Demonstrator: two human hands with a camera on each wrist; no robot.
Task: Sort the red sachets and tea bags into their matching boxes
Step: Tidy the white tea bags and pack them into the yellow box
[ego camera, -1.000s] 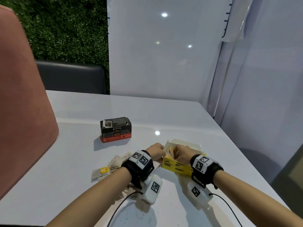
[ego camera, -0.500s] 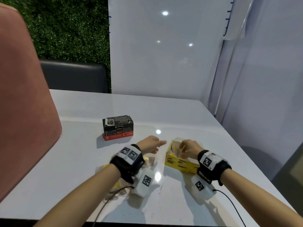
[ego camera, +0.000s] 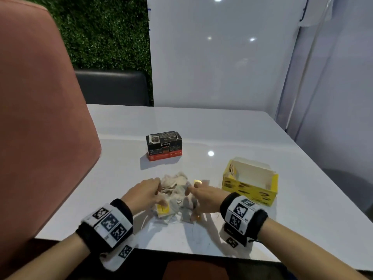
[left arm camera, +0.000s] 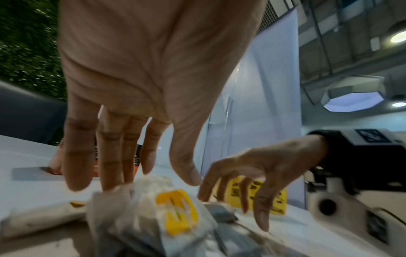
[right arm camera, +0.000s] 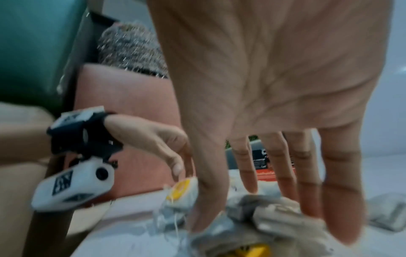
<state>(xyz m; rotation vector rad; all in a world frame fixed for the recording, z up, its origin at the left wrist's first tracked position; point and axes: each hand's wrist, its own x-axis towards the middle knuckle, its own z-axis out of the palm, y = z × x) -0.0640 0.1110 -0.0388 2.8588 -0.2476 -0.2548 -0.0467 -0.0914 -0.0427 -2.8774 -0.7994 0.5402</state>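
A heap of pale tea bags (ego camera: 174, 190) with yellow tags lies on the white table (ego camera: 222, 128), near its front edge. My left hand (ego camera: 157, 188) rests on the heap's left side, fingers straight and pointing down at the bags (left arm camera: 153, 217). Spread over the right side, my right hand (ego camera: 190, 191) touches the bags (right arm camera: 263, 212) with thumb and fingertips. Neither hand grips a bag. The open yellow box (ego camera: 250, 190) stands to the right with a few bags at its left end. Behind the heap is the black and red box (ego camera: 164, 146). No loose red sachet shows.
A pink chair back (ego camera: 40, 118) rises along the table's left side. A dark seat (ego camera: 113, 87) and a white panel (ego camera: 222, 57) stand beyond the far edge. Bare tabletop lies between the two boxes.
Both hands left the yellow box and came back to the tea bag heap, the left hand first and then the right. The boxes have not moved.
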